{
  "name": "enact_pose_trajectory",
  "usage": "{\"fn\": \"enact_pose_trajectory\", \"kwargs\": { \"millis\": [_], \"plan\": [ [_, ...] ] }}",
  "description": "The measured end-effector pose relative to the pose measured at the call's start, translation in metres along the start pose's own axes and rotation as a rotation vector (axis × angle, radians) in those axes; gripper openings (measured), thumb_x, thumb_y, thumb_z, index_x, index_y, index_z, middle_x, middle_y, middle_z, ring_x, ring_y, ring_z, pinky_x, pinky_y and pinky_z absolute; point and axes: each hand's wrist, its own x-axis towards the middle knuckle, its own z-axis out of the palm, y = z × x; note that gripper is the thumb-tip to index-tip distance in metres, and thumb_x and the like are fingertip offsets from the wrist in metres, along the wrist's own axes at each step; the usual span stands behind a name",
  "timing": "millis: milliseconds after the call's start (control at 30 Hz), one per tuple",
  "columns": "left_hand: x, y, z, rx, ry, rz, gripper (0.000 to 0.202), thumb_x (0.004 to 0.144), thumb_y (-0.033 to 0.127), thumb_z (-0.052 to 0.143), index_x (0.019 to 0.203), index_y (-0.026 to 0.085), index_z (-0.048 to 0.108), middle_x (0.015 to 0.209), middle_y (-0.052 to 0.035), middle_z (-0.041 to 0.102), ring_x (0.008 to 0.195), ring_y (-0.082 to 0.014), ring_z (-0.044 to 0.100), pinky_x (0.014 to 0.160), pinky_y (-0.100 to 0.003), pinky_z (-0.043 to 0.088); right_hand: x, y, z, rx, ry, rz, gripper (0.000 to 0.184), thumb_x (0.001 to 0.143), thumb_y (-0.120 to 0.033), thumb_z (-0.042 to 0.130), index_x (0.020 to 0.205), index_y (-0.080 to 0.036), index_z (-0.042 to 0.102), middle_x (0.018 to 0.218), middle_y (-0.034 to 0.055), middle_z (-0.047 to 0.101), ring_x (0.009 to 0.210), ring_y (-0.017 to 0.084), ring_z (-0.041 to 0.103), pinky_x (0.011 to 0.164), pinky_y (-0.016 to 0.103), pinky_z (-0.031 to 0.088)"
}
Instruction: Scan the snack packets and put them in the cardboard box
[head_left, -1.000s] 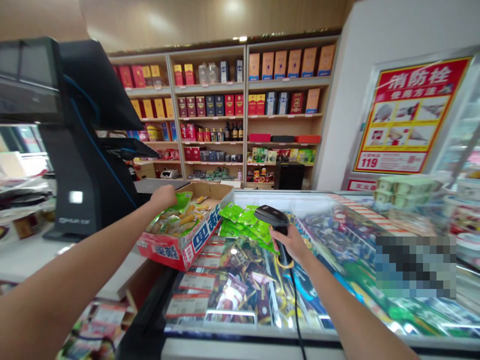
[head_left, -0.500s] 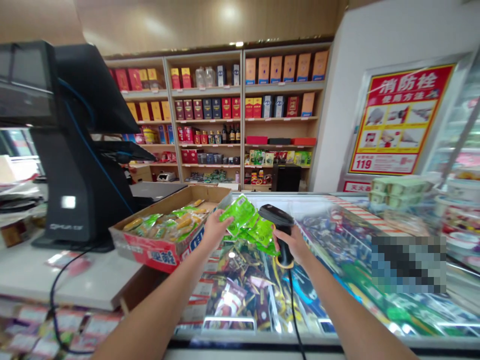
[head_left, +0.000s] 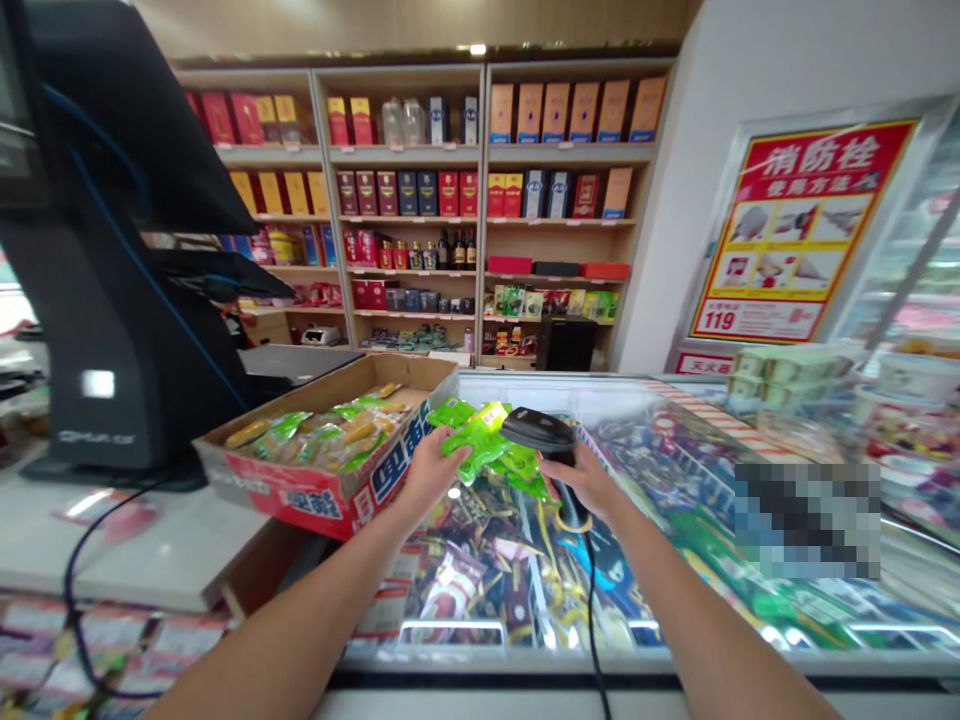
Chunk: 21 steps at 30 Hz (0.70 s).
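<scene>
My left hand (head_left: 433,470) is closed on the edge of a bright green snack packet (head_left: 480,432), held above the glass freezer top. More green packets (head_left: 523,462) lie beside and under it, on the glass; how many is hard to make out. My right hand (head_left: 589,480) wraps round the handle of a black barcode scanner (head_left: 541,430), its head pointing left over the packets. A black cable runs down from the scanner's handle toward me. Just left of my left hand stands an open cardboard box (head_left: 285,490) holding several clear and green packets of yellowish food.
Below the glass, the freezer (head_left: 525,655) holds many wrapped ices. A black checkout terminal (head_left: 112,300) stands on the white counter (head_left: 172,560) at left. Egg cartons (head_left: 787,365) and tubs (head_left: 911,420) sit at right. Shelves of boxed goods (head_left: 409,195) line the back wall.
The green packet in my left hand has moved slightly left and tilted, uncovering another packet behind it. The scanner is a little further left and closer to it. The camera view has shifted slightly.
</scene>
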Motion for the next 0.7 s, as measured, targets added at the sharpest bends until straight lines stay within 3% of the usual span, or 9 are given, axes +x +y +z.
{"fn": "enact_pose_trajectory", "kwargs": {
  "millis": [333,533,700],
  "plan": [
    [-0.002,0.002,-0.001,0.085,0.033,0.11,0.025,0.062,0.033,0.074,0.072,0.017,0.058,0.06,0.0028,0.056,0.046,-0.0097,0.05,0.042,-0.021,0.043,0.001,-0.002,0.003,0.07,0.034,-0.009,0.022,0.073,-0.038,0.068,0.073,-0.018,0.059,0.047,-0.0034,0.056,0.037,0.013,0.051,0.045,0.027,0.039],
    [0.015,0.003,-0.007,0.033,0.099,0.074,0.035,0.063,0.039,0.074,0.085,0.017,0.059,0.056,0.0044,0.057,0.04,-0.0083,0.047,0.039,-0.019,0.035,0.004,-0.008,0.006,0.385,0.344,0.032,0.028,0.068,-0.04,0.072,0.078,-0.017,0.059,0.055,-0.003,0.058,0.037,0.011,0.05,0.038,0.024,0.04],
    [0.038,0.019,0.004,-0.016,0.088,0.023,0.029,0.068,0.032,0.071,0.086,0.015,0.056,0.066,0.0017,0.062,0.042,-0.0096,0.054,0.045,-0.022,0.044,0.009,-0.005,-0.004,0.593,0.556,-0.004,0.03,0.064,-0.039,0.074,0.079,-0.019,0.059,0.056,-0.004,0.057,0.04,0.01,0.052,0.037,0.023,0.043]
  ]
}}
